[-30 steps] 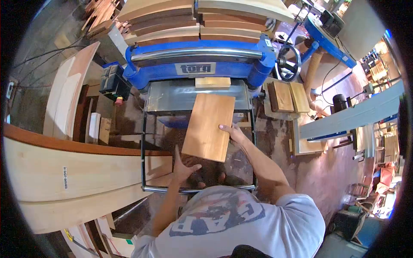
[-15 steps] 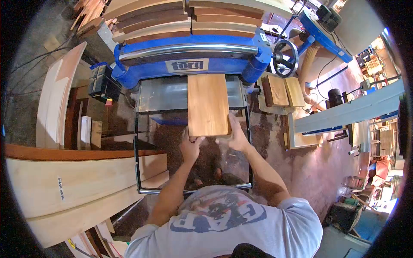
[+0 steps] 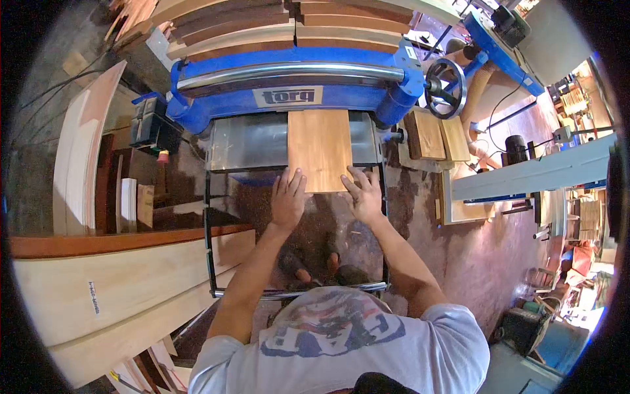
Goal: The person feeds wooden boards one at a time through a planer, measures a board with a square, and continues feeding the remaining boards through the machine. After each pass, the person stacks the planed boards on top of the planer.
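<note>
The wooden board (image 3: 320, 146) lies in the centre of the frame, flat-looking and lengthwise on the metal bed (image 3: 252, 146) of the blue machine (image 3: 226, 105). Its far end meets the opening under the blue housing, and how far it reaches inside is hidden; its near end juts past the bed's front edge.

The left hand (image 3: 288, 199) is at the board's near left corner, fingers straight and loosely parted, tips against the side edge. The right hand (image 3: 365, 199) mirrors it at the near right corner, fingers spread wider and slightly bent. Neither grip is closed around the wood; whether the thumbs press from below cannot be told.

The board looks stiff and solid, probably of moderate weight, manageable for two hands and hardly fragile, though its corners could chip. Its smooth face would likely slide easily on the bed and give bare fingers little bite. The sound places to hold it are the two long edges close to the near end, level on both sides, with fingertips well clear of the opening.

Stacked boards (image 3: 230, 31) sit at the upper centre, and a handwheel (image 3: 445, 90) stands at the upper right.
</note>
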Available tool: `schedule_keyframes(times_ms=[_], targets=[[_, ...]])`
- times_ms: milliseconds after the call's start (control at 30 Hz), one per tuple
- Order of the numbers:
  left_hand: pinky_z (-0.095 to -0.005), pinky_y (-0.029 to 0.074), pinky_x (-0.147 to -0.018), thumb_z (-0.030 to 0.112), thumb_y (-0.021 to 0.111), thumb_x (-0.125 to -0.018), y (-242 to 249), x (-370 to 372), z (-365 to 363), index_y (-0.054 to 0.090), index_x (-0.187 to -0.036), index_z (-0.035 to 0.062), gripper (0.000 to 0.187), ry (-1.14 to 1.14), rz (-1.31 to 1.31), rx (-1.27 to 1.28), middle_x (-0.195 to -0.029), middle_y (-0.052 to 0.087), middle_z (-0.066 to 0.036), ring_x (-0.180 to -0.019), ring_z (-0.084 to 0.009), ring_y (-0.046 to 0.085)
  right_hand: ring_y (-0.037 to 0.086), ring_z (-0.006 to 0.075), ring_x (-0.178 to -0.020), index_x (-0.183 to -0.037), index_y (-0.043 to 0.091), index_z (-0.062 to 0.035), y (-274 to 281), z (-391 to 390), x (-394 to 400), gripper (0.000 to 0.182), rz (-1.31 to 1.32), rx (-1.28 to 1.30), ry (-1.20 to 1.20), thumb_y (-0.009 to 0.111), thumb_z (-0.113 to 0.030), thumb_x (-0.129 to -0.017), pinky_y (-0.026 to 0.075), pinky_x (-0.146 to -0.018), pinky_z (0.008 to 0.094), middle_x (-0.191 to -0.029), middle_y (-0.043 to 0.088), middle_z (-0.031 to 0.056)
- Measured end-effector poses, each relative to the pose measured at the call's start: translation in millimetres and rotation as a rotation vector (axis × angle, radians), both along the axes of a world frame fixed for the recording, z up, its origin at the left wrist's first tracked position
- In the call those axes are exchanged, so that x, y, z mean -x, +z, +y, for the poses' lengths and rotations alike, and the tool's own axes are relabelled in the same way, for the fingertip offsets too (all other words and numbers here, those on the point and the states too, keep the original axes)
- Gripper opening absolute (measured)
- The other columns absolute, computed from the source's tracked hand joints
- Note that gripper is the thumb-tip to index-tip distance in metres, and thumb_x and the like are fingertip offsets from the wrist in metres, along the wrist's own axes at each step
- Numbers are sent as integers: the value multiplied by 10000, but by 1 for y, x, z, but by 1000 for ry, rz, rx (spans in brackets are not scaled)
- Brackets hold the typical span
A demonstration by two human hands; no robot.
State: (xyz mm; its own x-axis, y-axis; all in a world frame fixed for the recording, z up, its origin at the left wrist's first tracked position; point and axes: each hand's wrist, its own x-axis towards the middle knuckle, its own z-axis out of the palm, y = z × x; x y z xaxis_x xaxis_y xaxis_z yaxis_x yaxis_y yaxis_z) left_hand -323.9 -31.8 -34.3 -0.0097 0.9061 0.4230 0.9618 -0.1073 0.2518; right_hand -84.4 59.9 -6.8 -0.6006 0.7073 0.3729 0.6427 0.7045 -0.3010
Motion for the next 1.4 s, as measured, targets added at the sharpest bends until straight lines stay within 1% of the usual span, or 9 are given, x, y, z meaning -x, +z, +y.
schedule_keyframes(times_ms=[267,367,600,967,1067,1233,1267,1367,1400], targets=[[-563,305,-1143,280,658,-914,-20,12,23,587,-1329,51,480,-25,116,93,-1484,518,-124,-1423,-331,427,549,290,-996,-1180,732,-134,-3,20,5,404,52,-51,10,766,-260,-798,454,-874,464,-1351,619,46],[-554,293,-1143,297,624,-940,-15,12,31,579,-1349,55,477,8,102,100,-1480,530,-131,-1426,-328,433,526,301,-1002,-1184,720,-162,-3,28,7,416,20,-74,0,769,-331,-807,429,-834,460,-1336,609,35],[-575,282,-1135,259,655,-919,-35,22,45,573,-1359,60,489,5,49,59,-1503,504,-118,-1437,-325,418,533,306,-967,-1202,708,-179,-10,43,15,429,66,-121,-24,776,-324,-805,421,-822,478,-1342,610,26],[-630,290,-1134,214,750,-831,-22,18,76,596,-1329,60,544,37,-61,-76,-1491,517,-77,-1438,-332,407,519,319,-969,-1284,666,-193,-32,70,29,497,78,-152,-46,778,-263,-805,405,-827,469,-1432,580,8],[-640,266,-1149,238,733,-859,-36,25,85,614,-1321,61,508,12,-68,-100,-1489,522,-86,-1439,-338,405,515,324,-983,-1308,650,-186,-31,76,30,512,-11,-137,-60,762,-247,-812,408,-843,475,-1431,580,-1],[-661,226,-1160,246,687,-914,-13,18,80,623,-1332,40,471,49,14,-44,-1472,531,-141,-1424,-378,415,519,358,-1078,-1297,663,-173,-18,81,43,519,-189,-194,-120,727,-241,-786,414,-916,504,-1426,577,30],[-668,221,-1159,247,679,-921,-4,24,89,619,-1339,31,475,45,-12,-8,-1472,528,-162,-1420,-385,419,526,354,-1110,-1249,687,-162,6,74,50,426,-245,-137,-169,702,-252,-833,412,-949,499,-1356,614,43],[-612,263,-1166,279,672,-940,73,53,96,602,-1328,-34,504,63,-208,-287,-1446,522,-250,-1397,-411,444,606,329,-953,-1121,730,-67,75,73,64,287,141,-68,-18,695,-260,-912,473,-836,459,-1106,701,112],[-569,289,-1165,312,668,-950,112,71,108,582,-1333,-61,542,136,-469,-394,-1439,512,-282,-1383,-418,455,620,330,-919,-1117,726,-49,96,84,69,278,223,-48,16,702,-234,-910,488,-820,455,-1069,706,128]])
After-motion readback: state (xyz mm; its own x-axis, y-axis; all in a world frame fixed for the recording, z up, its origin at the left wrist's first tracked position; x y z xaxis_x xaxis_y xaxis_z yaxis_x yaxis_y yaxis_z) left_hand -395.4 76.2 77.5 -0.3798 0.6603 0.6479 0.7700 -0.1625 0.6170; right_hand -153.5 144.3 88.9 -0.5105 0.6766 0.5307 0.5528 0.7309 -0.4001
